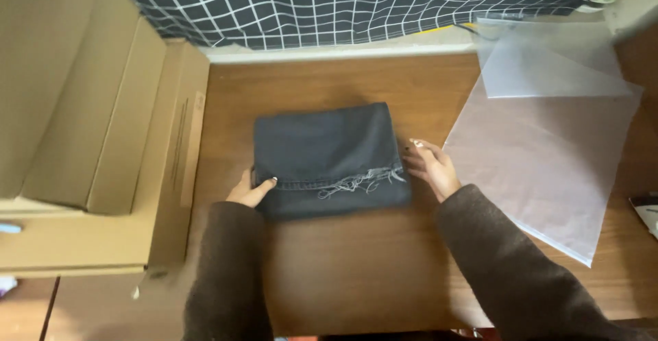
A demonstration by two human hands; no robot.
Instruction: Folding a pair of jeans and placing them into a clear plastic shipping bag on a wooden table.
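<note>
Nearest the camera: two dark brown sleeves (507,272) reaching up from the bottom edge over a brown wooden table (356,286).

Left hand (251,190) at the lower left corner of the folded dark denim garment (325,152) — thumb lying on top of the cloth near the hem, remaining fingers tucked at the edge, loosely pinching the corner. Right hand (430,166) at the garment's right edge, fingers held together and stretched flat, tips touching the side of the fold; nothing clamped there.

Garment folded into a neat rectangle, flat on the table at centre, between the two hands. Frayed pale threads along the hem (363,180) on the near side.

Right of the right hand, just beside it: frosted translucent plastic bags (548,163), flat on the table, a smaller one overlapping on the far side.

Left side: stacked flat cardboard boxes (96,142), well apart from the garment.

Farthest back — dark cloth with a white grid pattern (343,5) hanging along the table's far edge.
</note>
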